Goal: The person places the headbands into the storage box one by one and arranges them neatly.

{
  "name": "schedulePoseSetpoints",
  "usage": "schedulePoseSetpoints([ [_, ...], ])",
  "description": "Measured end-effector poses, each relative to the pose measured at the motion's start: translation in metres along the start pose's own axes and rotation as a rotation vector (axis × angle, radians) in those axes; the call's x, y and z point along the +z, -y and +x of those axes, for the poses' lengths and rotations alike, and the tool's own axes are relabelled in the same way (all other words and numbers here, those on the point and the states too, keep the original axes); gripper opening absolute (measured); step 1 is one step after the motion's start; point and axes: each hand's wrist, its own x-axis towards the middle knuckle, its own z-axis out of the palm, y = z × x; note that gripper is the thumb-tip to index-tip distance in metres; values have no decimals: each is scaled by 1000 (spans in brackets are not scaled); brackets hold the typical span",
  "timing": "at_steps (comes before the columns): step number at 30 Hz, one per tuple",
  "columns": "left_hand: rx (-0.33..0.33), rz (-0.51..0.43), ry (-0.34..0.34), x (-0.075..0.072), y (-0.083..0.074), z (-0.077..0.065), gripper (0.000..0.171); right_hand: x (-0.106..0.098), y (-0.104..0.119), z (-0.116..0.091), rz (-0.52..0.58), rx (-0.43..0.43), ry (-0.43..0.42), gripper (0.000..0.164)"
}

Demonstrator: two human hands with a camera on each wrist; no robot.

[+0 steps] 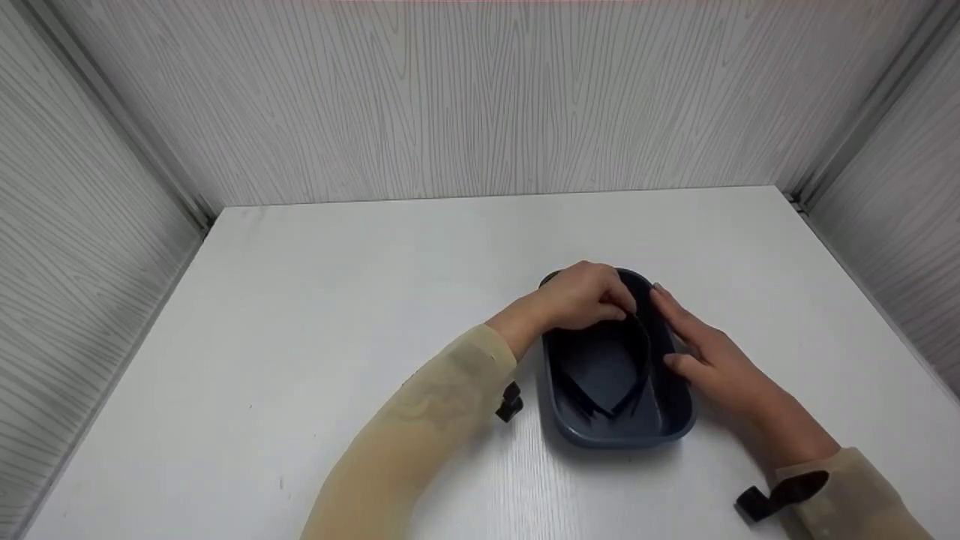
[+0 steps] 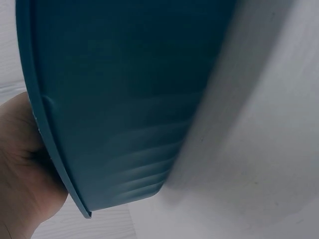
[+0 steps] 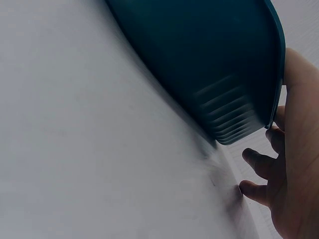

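Note:
A dark blue plastic tub (image 1: 634,441) stands on the white table, its ribbed outer wall close up in both wrist views. My left hand (image 1: 583,296) reaches over its left side and pinches the upper end of a thin, dark, curved strip (image 1: 645,349) inside. Low in the tub, dark narrow pieces (image 1: 581,394) meet in a V shape; their exact kind is too dark to tell. My right hand (image 1: 716,364) rests against the right rim, thumb and fingers spread apart. Several of its fingers show beside the tub's end in the right wrist view.
The white tabletop (image 1: 337,300) spreads around the tub. Pale wood-grain panels (image 1: 480,97) enclose it at the back and both sides. Black wrist mounts (image 1: 510,403) stick out near each sleeve.

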Motion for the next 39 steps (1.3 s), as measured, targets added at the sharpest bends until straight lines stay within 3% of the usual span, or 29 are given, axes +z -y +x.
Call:
schedulePoseSetpoints([
  [20, 1, -49, -13, 1, 3, -1, 24, 2, -4, 2, 29, -25, 6, 86],
  [27, -34, -36, -27, -7, 0, -7, 30, 1, -4, 3, 17, -23, 9, 86],
  [32, -41, -31, -66, -25, -3, -26, 33, 1, -4, 5, 12, 1, 11, 84],
  [39, -78, -21, -164, -40, 4, -74, 41, -6, 0, 8, 2, 59, -6, 77],
])
